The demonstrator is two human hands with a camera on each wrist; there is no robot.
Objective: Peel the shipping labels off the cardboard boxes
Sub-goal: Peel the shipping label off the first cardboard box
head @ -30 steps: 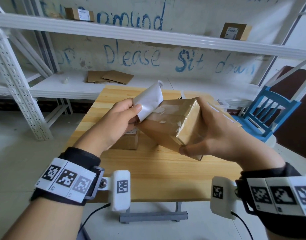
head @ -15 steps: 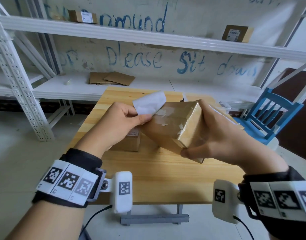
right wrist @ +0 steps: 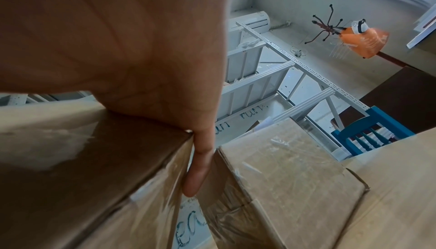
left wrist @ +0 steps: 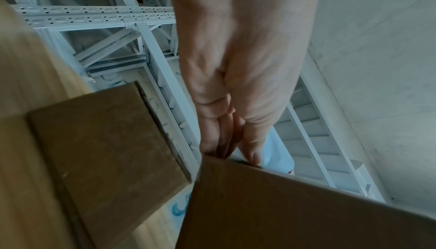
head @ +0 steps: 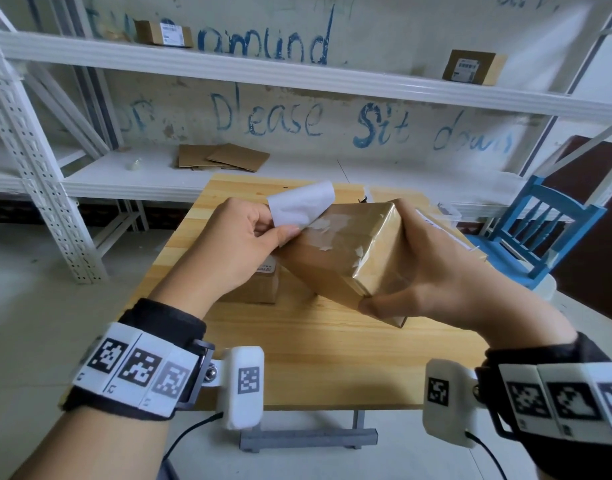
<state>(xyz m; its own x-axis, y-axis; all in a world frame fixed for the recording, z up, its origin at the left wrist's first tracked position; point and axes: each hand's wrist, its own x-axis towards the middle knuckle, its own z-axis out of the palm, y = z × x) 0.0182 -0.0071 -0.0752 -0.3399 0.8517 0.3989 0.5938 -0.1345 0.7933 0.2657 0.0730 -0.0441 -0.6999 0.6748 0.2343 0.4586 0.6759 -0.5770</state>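
A taped cardboard box (head: 346, 251) is held tilted above the wooden table (head: 332, 358). My right hand (head: 432, 271) grips its right end, thumb at the near corner. My left hand (head: 242, 247) pinches a white shipping label (head: 302, 206) at the box's upper left edge. The label curls up, blank side showing. White scraps of paper remain stuck on the box's top face. In the left wrist view the left hand's fingers (left wrist: 226, 137) meet the box edge (left wrist: 283, 206). In the right wrist view a finger (right wrist: 200, 163) lies along the held box (right wrist: 94, 178).
A second box (head: 259, 285) with a label sits on the table under my left hand, and a third (head: 446, 230) lies behind my right hand. Labelled boxes (head: 164, 33) stand on the white shelving, flat cardboard (head: 225, 157) below. A blue chair (head: 539, 233) stands at right.
The label has come further off the box and now curls lower and more to the left. Both hands and the box shifted slightly away from me.
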